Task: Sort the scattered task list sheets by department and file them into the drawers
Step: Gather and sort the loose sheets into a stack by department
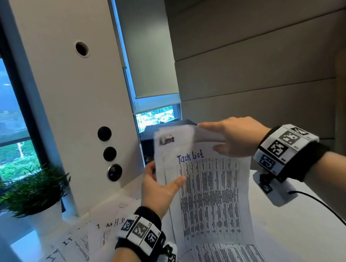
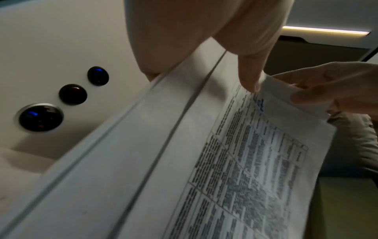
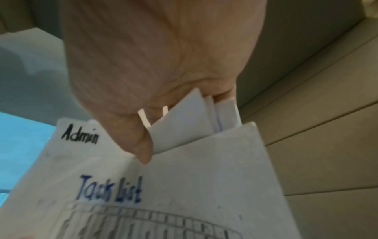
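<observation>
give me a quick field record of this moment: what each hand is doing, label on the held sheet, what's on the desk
left hand: grips left edge of held sheets
right hand: pinches top right corners of held sheets
top sheet label: "Admin" handwritten, "Task List" heading
sheets in hand: several, exact count unclear
desk: loose sheets marked "IT" and "H.R", potted plant
drawers: dark unit behind sheets, mostly hidden

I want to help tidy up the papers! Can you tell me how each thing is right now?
Admin sheets: held upright above the table, several together, top right corners bent back.
Left hand: grips the sheets' left edge.
Right hand: pinches the top corners.
Loose sheets: lying scattered flat on the table, marked IT and H.R.
Potted plant: upright by the window.
</observation>
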Demonstrator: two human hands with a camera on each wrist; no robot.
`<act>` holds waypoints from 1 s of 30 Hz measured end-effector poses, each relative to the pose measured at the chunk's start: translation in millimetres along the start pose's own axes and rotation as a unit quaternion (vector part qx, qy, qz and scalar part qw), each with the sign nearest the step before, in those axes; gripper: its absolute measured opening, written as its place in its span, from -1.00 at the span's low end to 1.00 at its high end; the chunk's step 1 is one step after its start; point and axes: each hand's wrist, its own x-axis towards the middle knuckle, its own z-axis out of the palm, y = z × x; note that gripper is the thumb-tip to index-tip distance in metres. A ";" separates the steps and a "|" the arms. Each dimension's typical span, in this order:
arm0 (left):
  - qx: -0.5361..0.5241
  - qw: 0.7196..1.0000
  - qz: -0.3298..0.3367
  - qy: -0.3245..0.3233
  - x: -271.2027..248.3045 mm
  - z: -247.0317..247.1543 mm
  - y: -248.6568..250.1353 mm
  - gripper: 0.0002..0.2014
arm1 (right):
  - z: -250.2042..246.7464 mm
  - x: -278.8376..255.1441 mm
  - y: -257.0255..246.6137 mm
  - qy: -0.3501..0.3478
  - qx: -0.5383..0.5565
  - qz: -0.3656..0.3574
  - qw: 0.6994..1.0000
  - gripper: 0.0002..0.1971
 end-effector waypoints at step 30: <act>-0.256 0.944 -0.127 0.166 17.0 -35.1 -22.6 -0.62 | 95.4 -39.9 27.0 0.171 0.717 0.329 0.590 -0.72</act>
